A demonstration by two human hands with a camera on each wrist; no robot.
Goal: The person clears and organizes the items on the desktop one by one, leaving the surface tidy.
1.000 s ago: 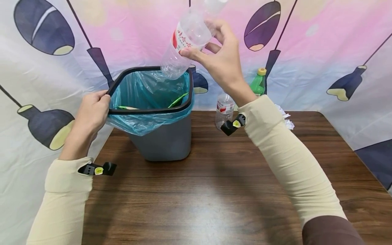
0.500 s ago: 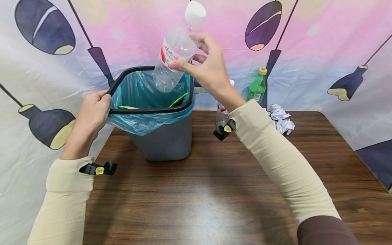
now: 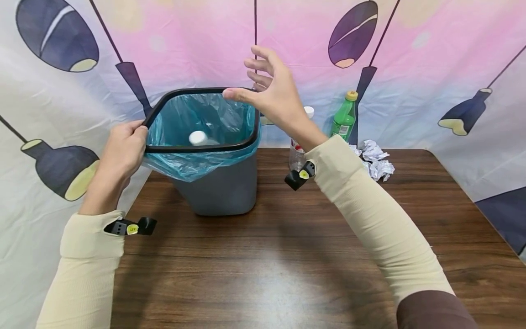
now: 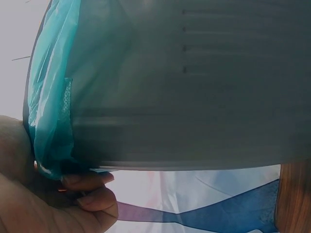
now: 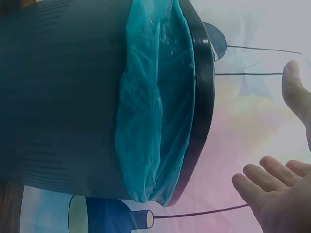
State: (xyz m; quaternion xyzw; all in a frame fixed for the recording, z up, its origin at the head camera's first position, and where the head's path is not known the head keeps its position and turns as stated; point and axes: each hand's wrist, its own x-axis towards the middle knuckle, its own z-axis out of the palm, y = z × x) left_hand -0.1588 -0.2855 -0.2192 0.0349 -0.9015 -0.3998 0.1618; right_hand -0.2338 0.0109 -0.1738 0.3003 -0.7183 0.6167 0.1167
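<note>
Bottle (image 3: 200, 138) lies inside the bin (image 3: 218, 192), its white cap (image 3: 197, 138) showing above the near rim (image 3: 181, 149) and most of its body hidden. From the left: the left grip (image 3: 123, 148) clasps the bin's left edge, fingers curled under it, just as half a second ago. The blue liner (image 3: 181, 165) hangs folded over the rim. Half a second ago the bottle was tilted with its base at the bin's mouth, held by the right grip; a green strip that showed inside at the right is now out of sight. The right grip (image 3: 275, 91) is released, fingers and thumb spread, hardly moved by the far right corner; the right wrist view shows it apart from the rim. Behind that wrist, a second bottle (image 3: 297, 157) is partly covered. Next come a green bottle (image 3: 343, 119), upright with a yellow cap, and crumpled paper (image 3: 381, 169) on the worktop (image 3: 246, 265), all unmoved.
</note>
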